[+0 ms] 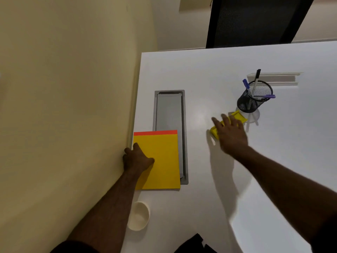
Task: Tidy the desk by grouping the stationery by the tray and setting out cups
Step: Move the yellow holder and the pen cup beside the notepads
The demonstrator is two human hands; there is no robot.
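A yellow notepad [160, 161] with a red top strip lies at the desk's left edge, partly over a grey hatch. My left hand [136, 158] grips its left edge, thumb on top. A small yellow tray [237, 116] lies mid-desk; my right hand [230, 131] is spread over its near part, fingers apart, not closed on it. Just behind the tray stands a black mesh pen cup [254, 97] holding three markers. A white paper cup [138, 218] stands near the front left edge, beside my left forearm.
The grey cable hatch [170, 110] is sunk into the white desk [209, 79]. A clear acrylic holder [277, 79] lies behind the pen cup. A clear round object [254, 118] sits under the pen cup's front. A beige wall runs along the left; a dark chair [255, 21] stands beyond.
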